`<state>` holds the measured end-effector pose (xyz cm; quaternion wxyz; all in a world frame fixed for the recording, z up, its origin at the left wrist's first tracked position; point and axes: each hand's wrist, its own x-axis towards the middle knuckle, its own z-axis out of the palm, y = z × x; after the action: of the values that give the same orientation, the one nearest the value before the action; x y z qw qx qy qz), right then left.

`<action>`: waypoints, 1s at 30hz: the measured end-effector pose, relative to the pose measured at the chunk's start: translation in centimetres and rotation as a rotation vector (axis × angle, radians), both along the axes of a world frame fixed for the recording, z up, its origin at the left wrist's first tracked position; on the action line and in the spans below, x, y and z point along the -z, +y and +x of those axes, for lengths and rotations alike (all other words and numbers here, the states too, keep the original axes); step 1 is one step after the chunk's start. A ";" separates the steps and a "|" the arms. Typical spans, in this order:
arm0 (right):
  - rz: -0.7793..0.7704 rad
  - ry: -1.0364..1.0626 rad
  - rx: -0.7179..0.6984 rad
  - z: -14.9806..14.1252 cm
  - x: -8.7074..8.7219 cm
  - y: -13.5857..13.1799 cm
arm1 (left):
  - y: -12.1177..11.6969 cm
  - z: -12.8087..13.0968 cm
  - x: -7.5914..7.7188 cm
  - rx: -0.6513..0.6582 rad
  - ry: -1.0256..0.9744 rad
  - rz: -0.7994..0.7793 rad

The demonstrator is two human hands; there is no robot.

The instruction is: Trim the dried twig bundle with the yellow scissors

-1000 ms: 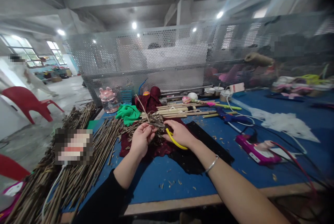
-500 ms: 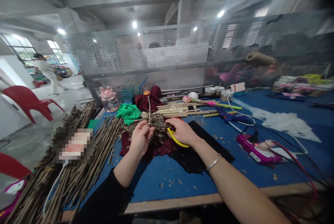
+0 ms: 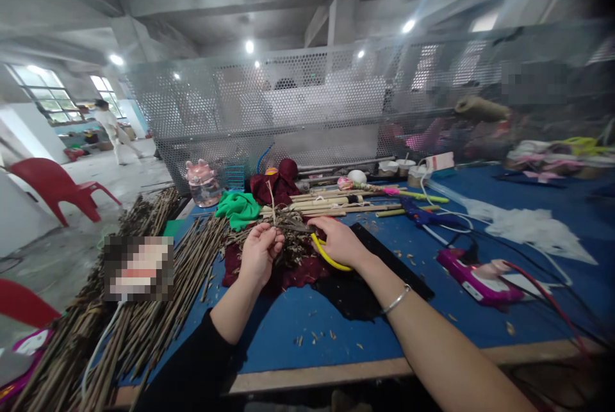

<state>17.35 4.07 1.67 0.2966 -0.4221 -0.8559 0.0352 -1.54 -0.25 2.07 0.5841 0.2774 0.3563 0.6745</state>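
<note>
My left hand (image 3: 261,250) pinches a thin dry twig (image 3: 271,200) that stands up from the fingertips, its upper end forked. My right hand (image 3: 339,242) is wrapped round yellow-handled scissors (image 3: 331,261); their dark blades (image 3: 298,227) point left toward the left hand, and I cannot tell how far apart the blades are. Below both hands lies a heap of dry plant scraps (image 3: 288,257) on a dark red cloth (image 3: 300,276). Beside it, a black cloth (image 3: 348,296) spreads under the right wrist.
Bundled dry stalks (image 3: 185,277) cover the table's left side. A green cloth (image 3: 237,209), a pink-lidded jar (image 3: 202,182) and pale sticks (image 3: 317,205) lie behind. A purple power strip (image 3: 475,277) with cables and a blue glue gun (image 3: 423,214) are right. A person (image 3: 113,130) walks beyond.
The scissor blades have drawn back slightly right from the left fingertips. The twig has tilted a little left. The person in the background has walked to the right.
</note>
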 end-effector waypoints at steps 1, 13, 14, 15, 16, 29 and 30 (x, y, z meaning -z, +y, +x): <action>0.002 -0.001 0.002 0.0 0.0 0.0 | 0.0 0.0 0.0 0.000 0.000 0.003; 0.005 0.004 -0.041 0.1 -0.1 -0.1 | 0.1 0.0 0.1 -0.014 0.005 0.007; 0.003 0.005 -0.046 0.0 -0.1 -0.1 | 0.1 0.0 0.1 -0.014 0.010 0.004; -0.001 0.007 -0.051 0.0 -0.1 -0.1 | 0.0 0.0 0.1 -0.007 0.017 -0.001; -0.005 0.007 -0.055 0.0 -0.1 -0.1 | 0.0 0.0 0.1 0.006 0.026 -0.005; 0.038 -0.070 0.022 -0.1 -0.4 -0.6 | -0.3 0.3 0.0 0.086 0.074 0.003; 0.043 -0.082 0.030 -0.2 -0.4 -0.6 | -0.3 0.3 0.1 0.085 0.075 0.005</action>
<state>17.18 3.43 2.06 0.2708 -0.4294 -0.8615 -0.0047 -1.29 -0.57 2.00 0.5977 0.3187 0.3639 0.6393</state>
